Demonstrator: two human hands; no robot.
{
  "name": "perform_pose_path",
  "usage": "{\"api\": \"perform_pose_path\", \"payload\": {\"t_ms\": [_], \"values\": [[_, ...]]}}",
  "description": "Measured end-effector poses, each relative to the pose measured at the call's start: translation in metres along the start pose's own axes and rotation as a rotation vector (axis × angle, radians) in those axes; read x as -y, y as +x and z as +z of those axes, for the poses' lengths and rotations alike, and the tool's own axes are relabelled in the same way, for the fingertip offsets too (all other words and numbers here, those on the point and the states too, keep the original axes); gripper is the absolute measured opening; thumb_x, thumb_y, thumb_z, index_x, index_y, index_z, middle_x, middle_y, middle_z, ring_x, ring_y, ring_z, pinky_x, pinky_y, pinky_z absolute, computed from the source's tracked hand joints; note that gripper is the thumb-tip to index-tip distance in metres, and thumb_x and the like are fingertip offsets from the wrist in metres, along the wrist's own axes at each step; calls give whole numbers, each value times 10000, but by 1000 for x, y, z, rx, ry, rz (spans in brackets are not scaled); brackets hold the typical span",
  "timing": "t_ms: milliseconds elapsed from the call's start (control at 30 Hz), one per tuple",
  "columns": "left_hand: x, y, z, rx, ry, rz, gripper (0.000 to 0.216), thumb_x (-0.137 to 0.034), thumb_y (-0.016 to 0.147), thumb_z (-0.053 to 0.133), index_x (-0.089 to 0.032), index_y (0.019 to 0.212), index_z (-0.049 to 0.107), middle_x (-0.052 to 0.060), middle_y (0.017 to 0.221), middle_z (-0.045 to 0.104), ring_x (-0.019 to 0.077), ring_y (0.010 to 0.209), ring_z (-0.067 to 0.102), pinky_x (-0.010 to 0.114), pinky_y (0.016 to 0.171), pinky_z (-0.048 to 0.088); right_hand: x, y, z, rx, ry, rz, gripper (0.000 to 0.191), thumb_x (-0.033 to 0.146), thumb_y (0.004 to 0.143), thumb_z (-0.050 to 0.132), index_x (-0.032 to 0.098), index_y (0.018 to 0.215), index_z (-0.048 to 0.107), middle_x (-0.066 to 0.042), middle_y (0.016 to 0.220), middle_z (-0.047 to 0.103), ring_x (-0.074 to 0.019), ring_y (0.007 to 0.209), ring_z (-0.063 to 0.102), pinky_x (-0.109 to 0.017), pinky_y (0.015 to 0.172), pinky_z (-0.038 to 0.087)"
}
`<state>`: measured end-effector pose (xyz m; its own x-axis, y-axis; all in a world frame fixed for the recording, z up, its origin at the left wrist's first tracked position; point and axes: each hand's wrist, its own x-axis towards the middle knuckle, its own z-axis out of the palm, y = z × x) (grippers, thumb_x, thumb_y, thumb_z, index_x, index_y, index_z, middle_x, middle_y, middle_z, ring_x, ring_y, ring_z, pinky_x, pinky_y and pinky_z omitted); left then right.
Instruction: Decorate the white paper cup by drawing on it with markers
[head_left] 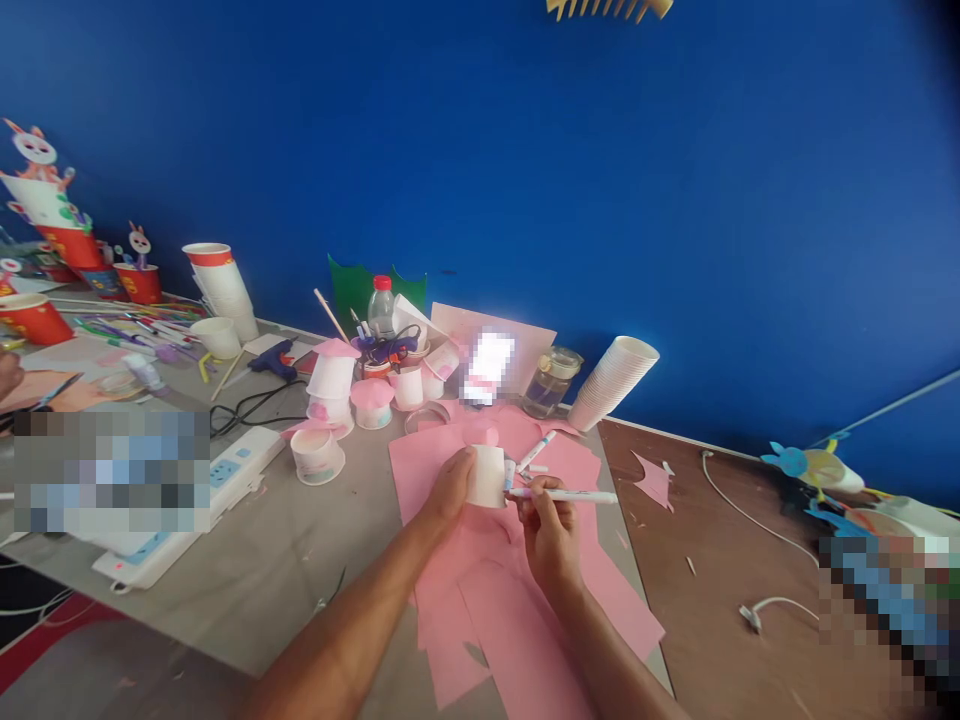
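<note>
Bare forearms (341,625) stretch over the worktop (360,520), left hand (448,487) gripping a white paper cup (487,477), right hand (550,520) pinching a white marker (581,496) just beside it, above pink paper sheets (517,620); stacked paper cups (611,385) lean at the worktop's back-right corner.

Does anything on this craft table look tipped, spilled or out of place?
Two things: the tall stack of white paper cups leans sharply to the right instead of standing straight, and a jagged pink scrap lies on the brown surface, apart from the overlapping pink sheets. No spill is visible.
</note>
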<state>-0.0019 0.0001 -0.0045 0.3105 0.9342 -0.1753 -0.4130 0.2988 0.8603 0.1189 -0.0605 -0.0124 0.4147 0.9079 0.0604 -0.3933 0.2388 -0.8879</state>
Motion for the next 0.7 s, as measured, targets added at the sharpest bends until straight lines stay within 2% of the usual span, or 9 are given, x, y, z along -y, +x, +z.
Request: {"api": "perform_pose_path", "payload": {"t_ms": [400, 700], "values": [[3, 2, -1, -3, 48, -5, 488, -566, 826, 540, -111, 922, 689, 105, 787, 717, 211, 608, 648, 311, 530, 520, -4, -3, 0, 39, -136, -81, 325, 511, 773, 708, 218, 726, 574, 72, 531, 442, -95, 505, 411, -253, 559, 390], [-2, -1, 1, -59, 90, 19, 394, -498, 839, 543, -131, 821, 684, 87, 760, 710, 203, 661, 638, 287, 557, 473, -4, -4, 0, 50, -145, -49, 322, 514, 779, 702, 223, 750, 567, 79, 508, 428, -110, 527, 440, -275, 611, 436]]}}
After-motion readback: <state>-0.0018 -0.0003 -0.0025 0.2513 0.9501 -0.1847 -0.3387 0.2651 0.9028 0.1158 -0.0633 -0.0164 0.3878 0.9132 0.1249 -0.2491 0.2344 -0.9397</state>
